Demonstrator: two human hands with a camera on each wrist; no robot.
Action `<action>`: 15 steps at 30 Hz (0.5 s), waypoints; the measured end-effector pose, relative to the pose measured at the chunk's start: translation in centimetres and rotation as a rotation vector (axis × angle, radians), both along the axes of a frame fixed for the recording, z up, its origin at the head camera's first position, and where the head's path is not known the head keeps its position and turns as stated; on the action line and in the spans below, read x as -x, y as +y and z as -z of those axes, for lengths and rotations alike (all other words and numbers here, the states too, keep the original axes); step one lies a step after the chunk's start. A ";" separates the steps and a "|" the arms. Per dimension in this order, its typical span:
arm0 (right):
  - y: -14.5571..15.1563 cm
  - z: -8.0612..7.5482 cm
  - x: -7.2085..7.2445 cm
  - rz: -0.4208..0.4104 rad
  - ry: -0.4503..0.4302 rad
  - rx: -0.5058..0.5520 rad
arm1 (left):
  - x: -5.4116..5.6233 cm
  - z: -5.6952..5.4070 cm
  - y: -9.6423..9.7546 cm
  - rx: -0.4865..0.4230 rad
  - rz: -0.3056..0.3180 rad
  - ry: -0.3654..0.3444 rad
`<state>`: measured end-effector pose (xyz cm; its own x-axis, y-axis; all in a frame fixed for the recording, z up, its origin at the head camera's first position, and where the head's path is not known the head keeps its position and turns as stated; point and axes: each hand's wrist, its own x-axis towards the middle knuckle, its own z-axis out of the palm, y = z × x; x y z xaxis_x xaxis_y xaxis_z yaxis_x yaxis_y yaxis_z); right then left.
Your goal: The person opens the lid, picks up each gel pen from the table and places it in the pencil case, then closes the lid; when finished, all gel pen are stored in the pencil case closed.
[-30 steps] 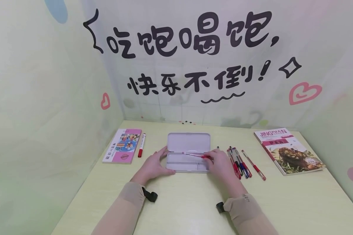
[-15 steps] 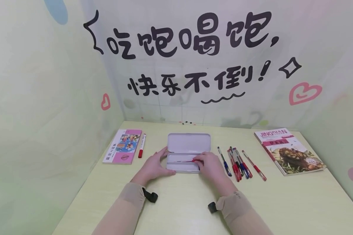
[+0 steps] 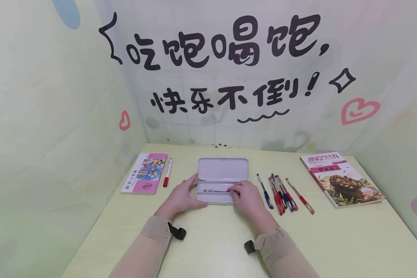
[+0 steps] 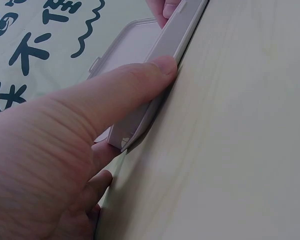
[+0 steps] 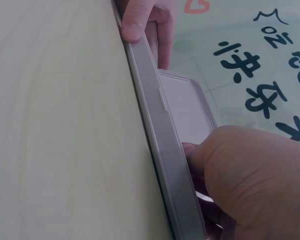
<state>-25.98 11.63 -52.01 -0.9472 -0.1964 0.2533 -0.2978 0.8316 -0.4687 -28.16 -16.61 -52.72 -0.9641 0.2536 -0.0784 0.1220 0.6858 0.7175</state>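
Note:
An open pale metal pencil case lies on the table, its lid tipped back. My left hand holds the case's left end. In the left wrist view its thumb rests on the front wall, with fingers around the corner. My right hand pinches one end of a red pen lying along the rear compartment. In the right wrist view those fingertips reach inside the case behind its front wall, which hides the pen.
Right of the case lie several red, blue and black gel pens. A magazine is at far right. A pink-and-white book and a red-and-white marker lie on the left. A printed cloth wall stands behind.
My right hand has moved left with the red pen and lowered it into the rear compartment. A blue pen formerly hidden by that hand shows. The left hand stays on the case.

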 end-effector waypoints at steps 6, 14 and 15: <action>0.1 0.2 0.0 -0.006 -0.001 -0.005 | -0.1 0.1 -0.1 -0.003 -0.001 -0.010; 1.8 -0.1 0.1 0.045 -0.129 0.194 | -0.1 0.1 0.0 0.001 -0.001 0.000; 2.3 -0.1 0.1 0.060 -0.141 0.236 | -0.1 0.1 0.0 0.001 0.000 0.001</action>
